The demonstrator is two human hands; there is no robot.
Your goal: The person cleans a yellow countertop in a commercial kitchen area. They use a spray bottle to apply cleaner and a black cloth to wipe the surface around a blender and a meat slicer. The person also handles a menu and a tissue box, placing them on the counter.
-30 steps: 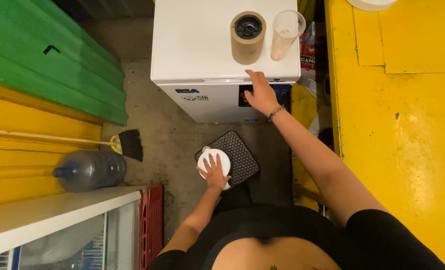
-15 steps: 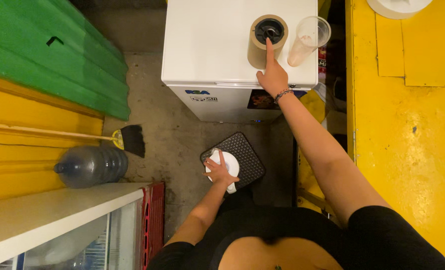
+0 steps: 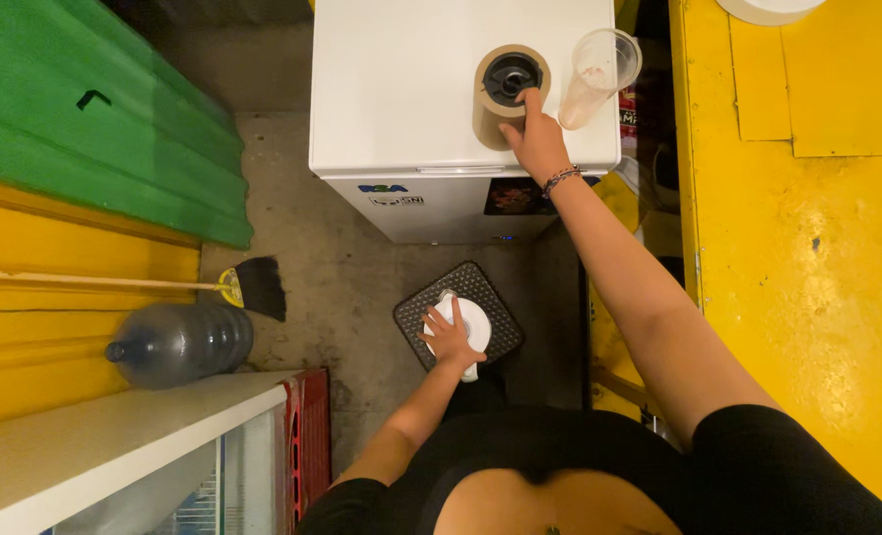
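Note:
My right hand (image 3: 534, 137) reaches up onto the white chest freezer (image 3: 401, 89) and touches the rim of a tan cylindrical blender base (image 3: 508, 87) with a black centre. A clear plastic cup (image 3: 600, 74) with a pinkish residue stands just right of that base. Lower down, my left hand (image 3: 448, 339) grips a white jug-like container (image 3: 469, 327) from above, over a dark perforated stool (image 3: 486, 307) on the floor.
A yellow counter (image 3: 808, 248) runs along the right. On the left lie a large clear water bottle (image 3: 178, 342), a broom (image 3: 248, 287), a green and yellow corrugated wall (image 3: 84, 129), a red crate (image 3: 307, 436) and a glass-fronted fridge (image 3: 144, 456).
My right hand has moved up from the freezer's front edge onto the blender base. The left hand has shifted its hold on the white container, which has tilted.

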